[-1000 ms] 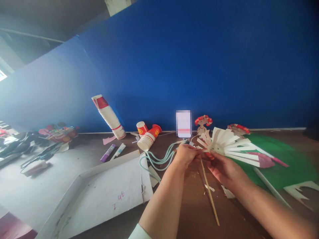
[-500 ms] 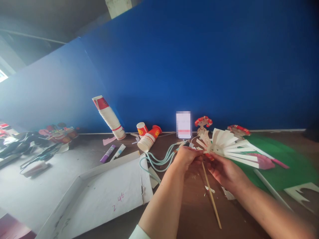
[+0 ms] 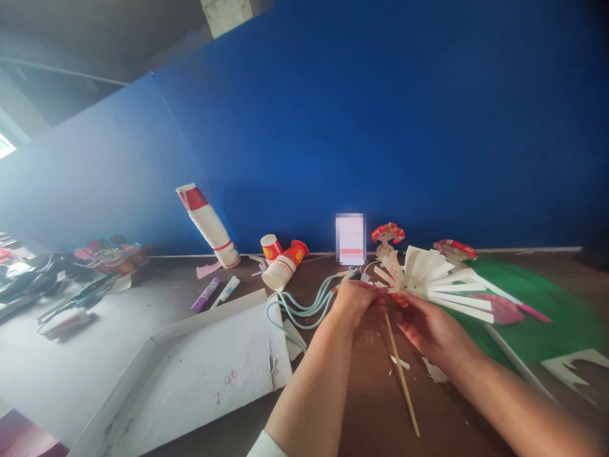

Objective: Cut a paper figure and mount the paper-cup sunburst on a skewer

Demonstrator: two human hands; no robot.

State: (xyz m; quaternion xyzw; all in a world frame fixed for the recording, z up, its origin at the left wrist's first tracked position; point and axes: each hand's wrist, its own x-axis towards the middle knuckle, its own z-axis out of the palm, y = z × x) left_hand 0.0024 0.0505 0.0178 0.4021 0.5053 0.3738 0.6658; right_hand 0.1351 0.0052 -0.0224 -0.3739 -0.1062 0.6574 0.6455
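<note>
A white paper cup cut into long splayed strips [image 3: 419,285] is held between my two hands, its strips fanning up and to the right. My right hand [image 3: 431,327] has its fingers closed around the near side of the cup's base, where a bit of red shows. On the other side, the fingers of my left hand [image 3: 354,301] are pinched at the strips' left edge. A thin wooden stick [image 3: 402,374] slants down from beneath my left fingertips; its top end is hidden, so I cannot tell whether they grip it.
Pale cables [image 3: 304,311] run left of my hands beside a shallow white box lid [image 3: 190,374]. Farther back stand stacked paper cups [image 3: 209,222] and curled red-and-white cup pieces [image 3: 387,235]. A green sheet [image 3: 533,336] lies right, with a pink-tipped white rod [image 3: 514,295] and paper scraps [image 3: 435,370].
The lower end of the wooden stick has swung very slightly left. Both hands and the cut cup stay almost in the same place.
</note>
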